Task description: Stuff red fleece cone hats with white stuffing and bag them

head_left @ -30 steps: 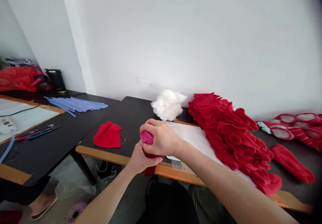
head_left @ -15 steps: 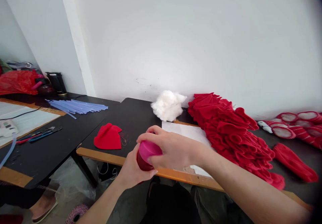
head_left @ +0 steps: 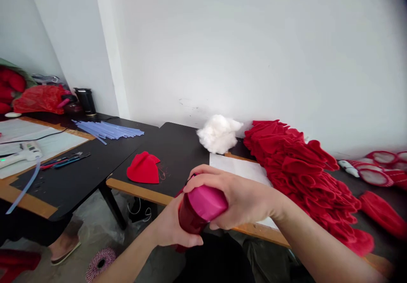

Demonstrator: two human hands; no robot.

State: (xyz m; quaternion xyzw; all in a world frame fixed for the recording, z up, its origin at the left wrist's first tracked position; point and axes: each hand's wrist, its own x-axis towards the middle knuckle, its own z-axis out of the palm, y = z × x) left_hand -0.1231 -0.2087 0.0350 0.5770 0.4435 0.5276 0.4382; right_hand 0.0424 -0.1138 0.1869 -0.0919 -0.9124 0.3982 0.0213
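Note:
A dark red container [head_left: 190, 217] with a bright pink lid [head_left: 208, 202] is held over the table's front edge, tilted. My left hand [head_left: 170, 226] wraps round its red body from the left. Across the pink top, my right hand [head_left: 237, 198] has its fingers closed round the lid. A red felt piece [head_left: 143, 168] with loose thread lies on the black table to the left. White stuffing [head_left: 218, 134] sits behind my hands, and a large heap of red fabric pieces [head_left: 299, 168] is on the right.
On the left table [head_left: 79, 181] are a glue gun [head_left: 27, 152], pliers [head_left: 71, 160], pale blue sticks [head_left: 110, 129] and a black cup [head_left: 85, 101]. A person's foot [head_left: 65, 247] and a twine spool [head_left: 101, 264] are below. Striped red items [head_left: 375, 170] lie far right.
The container and both hands have come closer to the camera and slightly right, and the container tilts more. The view has turned a little to the left.

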